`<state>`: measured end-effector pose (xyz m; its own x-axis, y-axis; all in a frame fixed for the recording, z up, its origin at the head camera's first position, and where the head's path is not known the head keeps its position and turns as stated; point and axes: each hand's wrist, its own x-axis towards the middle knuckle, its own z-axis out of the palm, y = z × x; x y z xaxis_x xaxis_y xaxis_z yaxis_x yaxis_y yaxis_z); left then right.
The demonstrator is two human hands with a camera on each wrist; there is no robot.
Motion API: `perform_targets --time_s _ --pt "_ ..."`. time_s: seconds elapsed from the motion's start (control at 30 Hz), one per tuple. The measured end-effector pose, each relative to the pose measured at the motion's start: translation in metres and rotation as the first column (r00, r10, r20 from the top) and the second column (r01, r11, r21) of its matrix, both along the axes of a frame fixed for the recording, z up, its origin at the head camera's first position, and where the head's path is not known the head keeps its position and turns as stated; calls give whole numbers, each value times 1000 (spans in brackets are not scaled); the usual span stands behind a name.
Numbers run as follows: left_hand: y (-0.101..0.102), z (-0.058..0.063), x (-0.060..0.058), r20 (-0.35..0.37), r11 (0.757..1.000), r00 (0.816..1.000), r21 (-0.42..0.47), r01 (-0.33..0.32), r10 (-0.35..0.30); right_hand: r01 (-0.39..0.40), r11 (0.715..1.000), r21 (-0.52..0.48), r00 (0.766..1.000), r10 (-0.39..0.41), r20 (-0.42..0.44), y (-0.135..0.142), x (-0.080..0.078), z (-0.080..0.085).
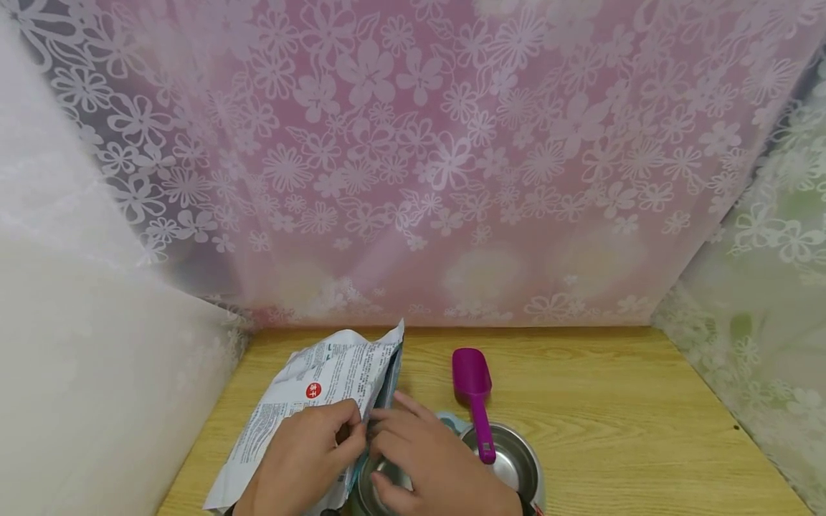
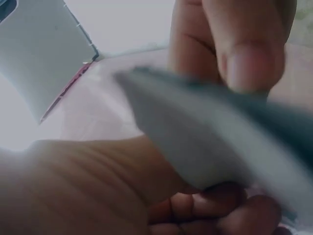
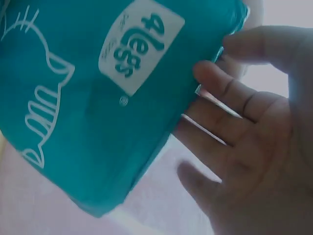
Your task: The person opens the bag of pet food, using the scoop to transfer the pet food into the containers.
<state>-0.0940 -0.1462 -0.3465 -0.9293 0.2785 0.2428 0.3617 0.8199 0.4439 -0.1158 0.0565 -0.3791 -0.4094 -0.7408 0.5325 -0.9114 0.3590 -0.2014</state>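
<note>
A large pouch of pet food (image 1: 335,373) leans at the left, its printed white back with a red round mark facing the head camera. Its teal face (image 3: 102,132), lettered "4legs", fills much of the right wrist view. My left hand (image 1: 310,448) pinches the pouch near its right edge. In the left wrist view the pouch edge (image 2: 195,132) is blurred between fingers. My right hand (image 1: 432,459) is at the same edge, fingers extended and spread, fingertips right at the pouch. Below the hands is a steel bowl (image 1: 369,494), partly hidden by them.
A second steel bowl (image 1: 525,466) stands to the right, in a pale blue holder (image 1: 452,421). A magenta scoop (image 1: 472,373) lies with its handle over that bowl. Floral-patterned sheets (image 1: 452,179) enclose the wooden tabletop (image 1: 613,416) at the back and sides.
</note>
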Motion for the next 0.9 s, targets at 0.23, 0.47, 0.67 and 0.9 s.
perform_targets --time_s 0.23,0.47,0.67,0.9 --pt "-9 6 4 -58 991 989 28 -134 136 108 989 100 952 -132 276 2 4 0" --pt "-3 6 5 8 999 1000 22 -29 29 76 988 136 983 -97 154 3 2 -2" --pt "-1 5 6 49 999 998 14 -37 36 29 995 94 1000 -30 10 3 1 -6" --pt "-1 8 2 163 964 963 124 -236 214 -11 979 206 1000 8 15 -2 1 -11"
